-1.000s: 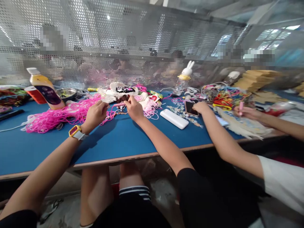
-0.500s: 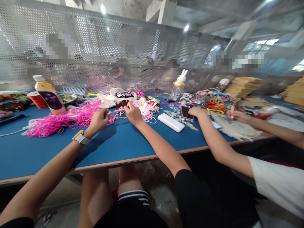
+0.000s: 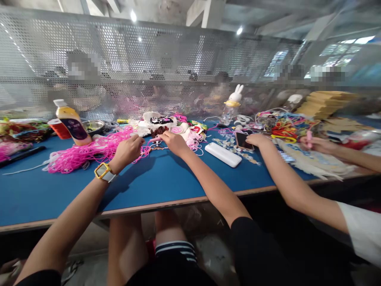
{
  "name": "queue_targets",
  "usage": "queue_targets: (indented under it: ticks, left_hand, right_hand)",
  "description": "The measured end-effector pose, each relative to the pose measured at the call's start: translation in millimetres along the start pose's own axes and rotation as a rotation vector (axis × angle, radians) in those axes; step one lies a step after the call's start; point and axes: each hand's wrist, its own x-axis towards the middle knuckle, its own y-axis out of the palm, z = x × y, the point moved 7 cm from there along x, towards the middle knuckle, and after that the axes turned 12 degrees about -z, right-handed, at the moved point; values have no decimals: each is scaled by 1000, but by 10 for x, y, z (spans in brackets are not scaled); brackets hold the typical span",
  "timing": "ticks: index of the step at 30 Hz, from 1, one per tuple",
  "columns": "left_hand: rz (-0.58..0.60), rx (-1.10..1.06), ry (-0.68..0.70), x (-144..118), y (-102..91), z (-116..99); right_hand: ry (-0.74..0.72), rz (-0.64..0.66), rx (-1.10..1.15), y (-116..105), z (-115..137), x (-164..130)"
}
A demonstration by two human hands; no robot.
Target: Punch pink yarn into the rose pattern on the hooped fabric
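Both hands work at the far side of the blue surface (image 3: 154,178). The left hand (image 3: 128,150), a yellow watch (image 3: 102,171) on its wrist, is curled shut, its grip pinching pink cord (image 3: 86,153) at the edge of a loose heap that spreads leftward. The right hand (image 3: 175,143) sits just beside it, fingers pressed together on a thin pink strand (image 3: 153,140) stretched between the two hands. Behind them lies a pile of patches (image 3: 162,124). A white box (image 3: 224,154) lies to the right, near a co-worker's hand (image 3: 257,140) resting by a phone (image 3: 242,140). A bottle (image 3: 73,124) stands at the left, a rabbit figure (image 3: 235,97) at the back by the mesh wall (image 3: 149,67).
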Motion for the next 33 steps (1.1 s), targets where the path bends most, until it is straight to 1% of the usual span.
queue_targets:
  ticks: [3,6,8,12,14,18,20,22,25,28,33]
  left_hand:
    - [-10,-54,-2,-15,13,-50]
    - [-71,-166,-53,-17,29,-44]
    - [-90,-238,-95,-10,52,-15]
    - [-50,-338,-227,3,106,85]
    - [-52,-327,-248,6,86,105]
    - [-98,-193,-145,9,-3,36]
    - [-96,-143,-122,1,-8,11]
    - [-87,-116,-128,-7,7,9]
    - [-78,-104,-144,-12,30,22]
    - [-72,-102,-151,-15,38,15]
    - [-75,-83,-163,-37,43,-40]
  right_hand:
    - [38,-74,-32,-19,-35,-10]
    - [62,-137,-81,-38,-32,-26]
    - [65,-152,-97,-45,-12,-35]
    - [60,-171,-78,-75,7,-40]
    - [64,-177,-58,-82,-22,-38]
    - [75,-160,-20,-46,-104,-36]
    - [57,-142,-9,-28,-93,-34]
    - [54,-114,-4,-20,-59,-32]
    - [101,-72,-14,-29,-23,-30]
    - [136,-58,-35,-47,-18,-29]
    - [109,-39,-47,-6,-43,-31]
